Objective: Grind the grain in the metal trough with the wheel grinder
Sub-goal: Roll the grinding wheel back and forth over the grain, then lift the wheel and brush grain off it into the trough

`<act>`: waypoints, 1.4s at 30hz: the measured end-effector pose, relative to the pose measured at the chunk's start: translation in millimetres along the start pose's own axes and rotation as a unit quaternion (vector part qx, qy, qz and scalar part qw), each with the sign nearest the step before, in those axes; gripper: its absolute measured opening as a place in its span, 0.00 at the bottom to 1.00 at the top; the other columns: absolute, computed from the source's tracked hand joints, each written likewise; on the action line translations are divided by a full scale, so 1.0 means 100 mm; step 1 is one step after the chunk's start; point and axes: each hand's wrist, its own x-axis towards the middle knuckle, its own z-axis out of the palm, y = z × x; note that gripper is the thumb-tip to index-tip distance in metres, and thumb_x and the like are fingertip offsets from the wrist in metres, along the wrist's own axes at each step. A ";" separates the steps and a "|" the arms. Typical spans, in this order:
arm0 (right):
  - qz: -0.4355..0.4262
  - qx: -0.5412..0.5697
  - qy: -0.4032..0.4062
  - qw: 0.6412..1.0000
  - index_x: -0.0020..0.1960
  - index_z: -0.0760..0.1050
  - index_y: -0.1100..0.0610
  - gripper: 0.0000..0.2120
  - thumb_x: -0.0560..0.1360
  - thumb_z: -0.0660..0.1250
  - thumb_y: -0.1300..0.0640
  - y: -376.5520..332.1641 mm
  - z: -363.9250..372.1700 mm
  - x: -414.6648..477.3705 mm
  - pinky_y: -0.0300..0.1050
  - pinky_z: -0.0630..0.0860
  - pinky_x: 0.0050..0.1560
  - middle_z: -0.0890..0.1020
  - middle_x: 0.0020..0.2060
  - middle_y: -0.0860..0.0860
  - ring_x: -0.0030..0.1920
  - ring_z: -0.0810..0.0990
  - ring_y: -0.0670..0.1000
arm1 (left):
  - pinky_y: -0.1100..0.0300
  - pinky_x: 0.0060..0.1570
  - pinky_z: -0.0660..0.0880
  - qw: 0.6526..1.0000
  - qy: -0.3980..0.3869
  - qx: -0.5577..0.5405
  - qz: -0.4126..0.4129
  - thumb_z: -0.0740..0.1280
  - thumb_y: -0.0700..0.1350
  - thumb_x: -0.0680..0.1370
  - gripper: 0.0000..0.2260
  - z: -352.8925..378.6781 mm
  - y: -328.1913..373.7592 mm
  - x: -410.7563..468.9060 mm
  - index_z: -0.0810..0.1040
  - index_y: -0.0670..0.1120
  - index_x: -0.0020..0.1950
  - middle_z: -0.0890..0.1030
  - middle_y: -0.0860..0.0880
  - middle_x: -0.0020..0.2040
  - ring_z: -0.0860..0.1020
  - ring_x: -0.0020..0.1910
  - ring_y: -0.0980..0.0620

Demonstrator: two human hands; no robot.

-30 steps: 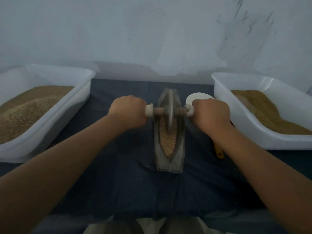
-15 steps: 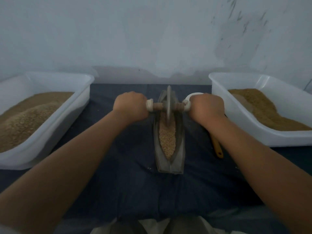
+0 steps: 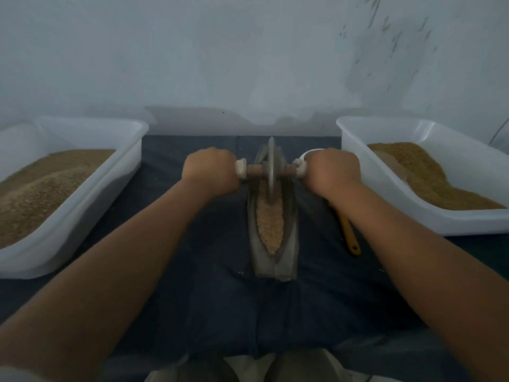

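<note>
Between the two hands, at the far end of the metal trough (image 3: 289, 244), the wheel grinder (image 3: 271, 169) stands upright on its edge, its thin grey disc set down into the groove. Its wooden axle (image 3: 254, 170) runs crosswise. The left hand (image 3: 210, 170) is curled in a fist round one end and the right hand (image 3: 332, 172) round the other, with a pale white collar showing just inside each fist. Both forearms reach straight forward on either side of the trough. That trough is long, narrow and boat-shaped, of dull grey metal, pointing toward the person. The grain (image 3: 270, 227) lies in its groove as a coarse, pale tan, pointed bed on the near side of the disc. It rests on a dark blue cloth over the counter (image 3: 192, 285). A white plastic tub (image 3: 82, 216) of brown granular material sits well to the left, and a second white tub (image 3: 473, 223) with a finer brown heap sits to the right. A yellow handle (image 3: 349, 235) pokes out from under the right forearm, and a white bowl rim (image 3: 309, 152) shows behind the right hand.
</note>
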 end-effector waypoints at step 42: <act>0.041 0.447 -0.089 0.889 0.57 0.80 0.31 0.16 0.84 0.61 0.53 0.59 -0.09 -1.20 0.42 0.77 0.50 0.86 0.49 0.36 0.50 0.83 0.37 | 0.54 0.35 0.77 0.905 -0.037 -0.385 -0.178 0.67 0.58 0.67 0.06 0.07 -0.16 -0.95 0.81 0.61 0.42 0.82 0.59 0.33 0.82 0.34 0.51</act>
